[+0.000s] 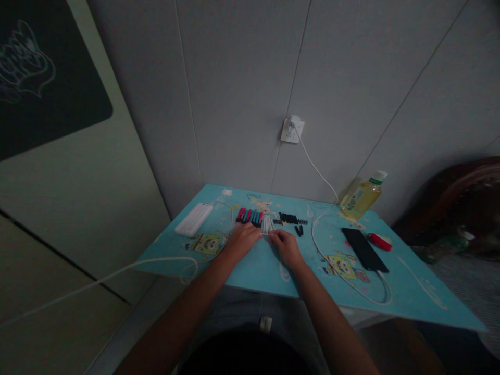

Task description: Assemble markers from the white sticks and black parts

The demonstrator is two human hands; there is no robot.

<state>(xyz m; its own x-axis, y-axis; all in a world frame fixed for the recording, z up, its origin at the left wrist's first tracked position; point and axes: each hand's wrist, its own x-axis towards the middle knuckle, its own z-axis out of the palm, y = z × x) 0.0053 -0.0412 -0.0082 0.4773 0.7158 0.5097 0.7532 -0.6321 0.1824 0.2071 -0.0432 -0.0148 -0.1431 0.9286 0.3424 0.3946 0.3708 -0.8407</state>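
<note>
My left hand (pixel 245 239) and my right hand (pixel 286 246) are close together over the middle of the table, fingers pinched. A thin white stick (pixel 264 234) spans the gap between their fingertips, one end at each hand. Just beyond it lies a row of similar thin white sticks (pixel 267 223). Past my left hand is a row of small red, blue and black tubes (pixel 249 215), partly hidden by that hand. Beyond my right hand lies a row of small black pieces (pixel 289 218), with two separate black pieces (pixel 299 230) nearer to me.
On the light blue table (pixel 258 276), a white power bank (pixel 194 219) with a cable lies at the left. To the right are a black phone (pixel 364 249) on a white charging cable (pixel 317 245), a red object (pixel 379 241) and a bottle of yellow liquid (pixel 361 198). The wall (pixel 234 104) borders the far edge.
</note>
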